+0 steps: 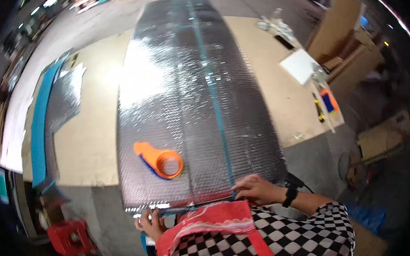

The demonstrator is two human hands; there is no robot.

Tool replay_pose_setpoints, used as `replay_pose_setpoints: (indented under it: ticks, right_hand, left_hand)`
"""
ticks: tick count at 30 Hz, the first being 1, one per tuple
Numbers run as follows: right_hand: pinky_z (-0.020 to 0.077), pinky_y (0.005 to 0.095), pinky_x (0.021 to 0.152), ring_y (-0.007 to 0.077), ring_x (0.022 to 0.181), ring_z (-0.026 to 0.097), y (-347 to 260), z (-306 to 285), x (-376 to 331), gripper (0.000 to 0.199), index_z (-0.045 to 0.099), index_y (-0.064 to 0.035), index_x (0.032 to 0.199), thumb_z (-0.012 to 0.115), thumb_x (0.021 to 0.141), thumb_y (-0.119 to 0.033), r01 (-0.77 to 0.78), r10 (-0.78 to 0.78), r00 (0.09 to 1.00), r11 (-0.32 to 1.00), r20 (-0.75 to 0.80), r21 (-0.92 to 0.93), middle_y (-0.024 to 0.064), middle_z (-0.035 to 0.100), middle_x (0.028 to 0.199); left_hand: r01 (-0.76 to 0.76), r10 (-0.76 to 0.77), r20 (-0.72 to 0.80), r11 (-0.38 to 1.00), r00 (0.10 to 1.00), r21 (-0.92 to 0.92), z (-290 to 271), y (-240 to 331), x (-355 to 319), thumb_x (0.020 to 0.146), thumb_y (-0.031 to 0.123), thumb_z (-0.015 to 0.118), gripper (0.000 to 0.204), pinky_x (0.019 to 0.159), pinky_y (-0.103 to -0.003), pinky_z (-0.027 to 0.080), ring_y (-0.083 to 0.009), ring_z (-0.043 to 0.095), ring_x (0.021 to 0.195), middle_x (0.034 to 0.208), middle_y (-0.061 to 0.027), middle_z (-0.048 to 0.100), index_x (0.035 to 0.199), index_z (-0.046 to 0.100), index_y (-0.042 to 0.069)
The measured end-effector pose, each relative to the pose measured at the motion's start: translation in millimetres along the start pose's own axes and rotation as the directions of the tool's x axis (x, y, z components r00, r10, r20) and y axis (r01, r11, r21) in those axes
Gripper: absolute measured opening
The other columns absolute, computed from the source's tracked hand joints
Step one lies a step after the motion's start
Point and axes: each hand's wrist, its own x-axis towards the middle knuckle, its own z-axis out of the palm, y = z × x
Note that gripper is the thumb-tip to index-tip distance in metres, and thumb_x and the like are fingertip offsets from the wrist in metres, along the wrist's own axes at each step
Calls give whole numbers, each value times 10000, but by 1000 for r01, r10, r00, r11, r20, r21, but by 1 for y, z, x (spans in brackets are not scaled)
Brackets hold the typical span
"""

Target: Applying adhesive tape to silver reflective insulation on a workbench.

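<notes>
Foil sheeting (184, 105), the silver bubble-quilted kind, lay stretched away from me along the desk (92, 150), and both my hands were at its near edge. My right hand (256, 189) rested palm-down on the corner of the sheet, fingers curled and pressing right where the blue tape line (212, 99) met the edge; it held nothing loose, only pinned the tape end and foil flat. My left hand (150, 223) gripped the same edge from below the desk lip, thumb over the top, fingers closed around the hem of the sheet. I could not tell whether anything else was tucked in that hand, since the red cloth (207, 223) over my chest hid part of it.

Just beyond my left hand, up on the foil, sat the orange tape dispenser (162, 160), untouched. Well off past my right hand, on the bare desk, lay a white board (299, 65) and a small orange-and-blue tool (329, 101) beside a yellow-handled knife (319, 110). Far out beyond my left hand a strip of blue material (41, 125) lay alongside a second piece of foil.

As I judged it, I was finishing the taped seam at the near end, rubbing the tape tail down over the edge. The next move called for firm, even pressure with the right while the left kept the sheet taut, so no wrinkle got trapped.
</notes>
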Motion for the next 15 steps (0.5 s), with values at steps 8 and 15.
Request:
replay_pose_setpoints:
  ticks: [8, 15]
  right_hand:
    - [521, 370, 846, 288, 1007, 660, -34, -78, 112, 210, 654, -50, 1103, 643, 893, -51, 27, -13, 996, 987, -85, 160, 122, 684, 1111]
    - [527, 396, 787, 358, 900, 670, -86, -45, 241, 432, 624, 27, 1091, 651, 925, -371, -103, 101, 995, 983, 23, 149, 223, 673, 1001]
  left_hand:
    - [604, -715, -244, 690, 656, -398, 26, 8, -20, 460, 699, 805, 1554, 1183, -527, 155, -409, 139, 1456, 1554, -312, 89, 1515, -41, -67]
    - [59, -527, 637, -743, 563, -666, 33, 21, 10, 945, 192, 670, 401, 988, -399, 490, -202, 570, 1152, 1267, -33, 576, 1294, 492, 103]
